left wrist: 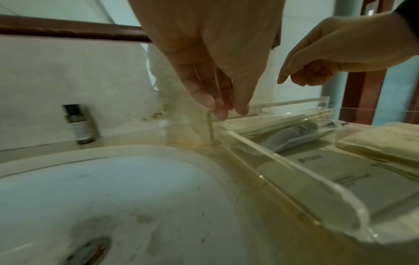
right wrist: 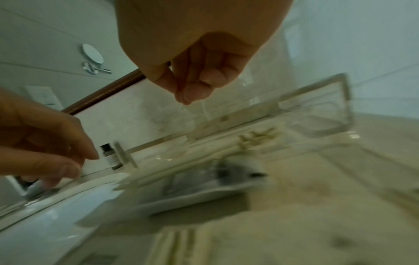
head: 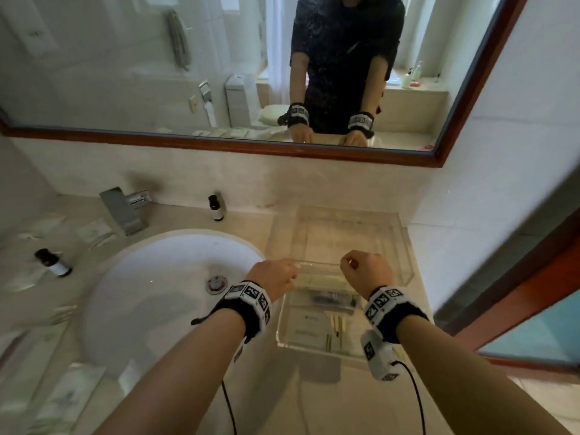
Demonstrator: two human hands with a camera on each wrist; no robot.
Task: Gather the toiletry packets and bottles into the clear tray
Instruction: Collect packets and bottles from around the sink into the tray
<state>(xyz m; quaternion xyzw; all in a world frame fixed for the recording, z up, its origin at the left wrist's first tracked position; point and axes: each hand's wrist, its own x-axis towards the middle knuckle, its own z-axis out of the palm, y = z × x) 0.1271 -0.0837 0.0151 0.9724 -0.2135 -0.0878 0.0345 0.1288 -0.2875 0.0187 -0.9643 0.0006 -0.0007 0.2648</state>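
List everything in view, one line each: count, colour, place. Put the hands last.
Clear plastic tray: one, transparent, on the counter right of the basin, holding packets.
Dark brown bottles: two; one upright by the back wall, one lying left of the basin.
Pale toiletry packets: several, white, on the counter left of the basin.
White round basin: one, set in the counter.
Chrome tap: one, behind the basin.
Wood-framed mirror: one, on the wall.
Left hand: touches the tray's rim.
Right hand: curled, above the tray.

Two dark bottles [head: 216,207] [head: 52,262]; two clear trays [head: 405,246] [head: 282,328]; one sink [head: 157,293]; one faucet [head: 125,210]; two hands [head: 274,276] [head: 367,271].
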